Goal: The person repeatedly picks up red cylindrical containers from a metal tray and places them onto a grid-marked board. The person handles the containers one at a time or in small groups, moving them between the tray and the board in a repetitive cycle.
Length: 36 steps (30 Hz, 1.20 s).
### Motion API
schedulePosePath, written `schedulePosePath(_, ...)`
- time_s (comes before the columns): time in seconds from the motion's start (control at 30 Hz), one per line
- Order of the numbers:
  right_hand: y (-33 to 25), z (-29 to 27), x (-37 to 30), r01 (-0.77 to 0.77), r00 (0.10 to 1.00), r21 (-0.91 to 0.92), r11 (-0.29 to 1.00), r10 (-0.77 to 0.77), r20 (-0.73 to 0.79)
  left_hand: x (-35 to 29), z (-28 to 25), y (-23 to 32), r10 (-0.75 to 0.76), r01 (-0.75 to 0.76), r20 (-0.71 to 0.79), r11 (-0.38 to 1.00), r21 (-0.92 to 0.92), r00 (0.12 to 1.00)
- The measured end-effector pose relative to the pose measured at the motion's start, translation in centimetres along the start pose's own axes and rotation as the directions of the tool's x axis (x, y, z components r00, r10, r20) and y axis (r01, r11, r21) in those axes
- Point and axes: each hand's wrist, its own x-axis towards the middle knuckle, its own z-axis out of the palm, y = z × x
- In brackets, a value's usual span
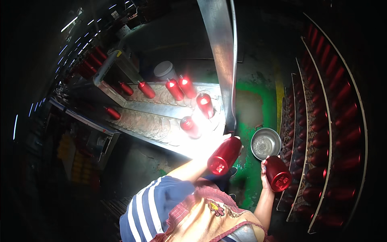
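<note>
My left hand (pixel 224 138) is wrapped round a glossy red metal bottle (pixel 224 156), tilted with its base toward me. In my right hand (pixel 264 172) is a second red bottle (pixel 278 174), its base also turned up toward me. The necks of both held bottles are hidden. Just beyond my left hand, in strong glare, a red bottle (pixel 190 127) stands at the end of a conveyor (pixel 153 108). Another red bottle (pixel 204 105) stands near it, with a pair of red bottles (pixel 179 88) slightly farther along the far lane.
A metal bowl (pixel 266 144) sits beyond my right hand. Racks (pixel 308 133) filled with red bottles line the right side. A metal post (pixel 225 52) rises at the conveyor's end. Behind the conveyor is a white bucket (pixel 165 71); a machine frame (pixel 109 68) spans its far left part.
</note>
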Motion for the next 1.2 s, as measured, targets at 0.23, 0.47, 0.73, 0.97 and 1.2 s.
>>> schedulePosePath(0.23,7.6,-7.1,-8.7,-0.180,0.916,0.126,0.976,0.213,-0.341,-23.5,-1.4,-1.2,0.196,-0.088,-0.570,0.974,0.211,0.798)
schedulePosePath(0.47,22.8,-6.1,5.9,-0.097,0.938,-0.777,0.623,-0.204,-0.280,-38.2,-5.5,9.8,0.598,-0.166,-0.681,0.790,0.590,0.422)
schedulePosePath(0.73,49.6,-6.4,23.7,0.340,0.917,-0.696,-0.632,0.058,0.395,-43.3,-9.9,29.1,0.993,0.414,0.090,-0.112,0.903,0.070)
schedulePosePath(0.97,56.0,-12.7,27.1,0.338,0.941,-0.459,-0.822,0.294,0.168,-41.0,-15.9,29.9,0.954,0.566,0.164,-0.281,0.775,0.249)
schedulePosePath(1.2,51.4,-9.1,23.9,0.436,0.898,-0.512,-0.740,0.320,0.302,-38.4,-11.3,24.6,0.925,0.508,0.357,-0.373,0.777,0.134)
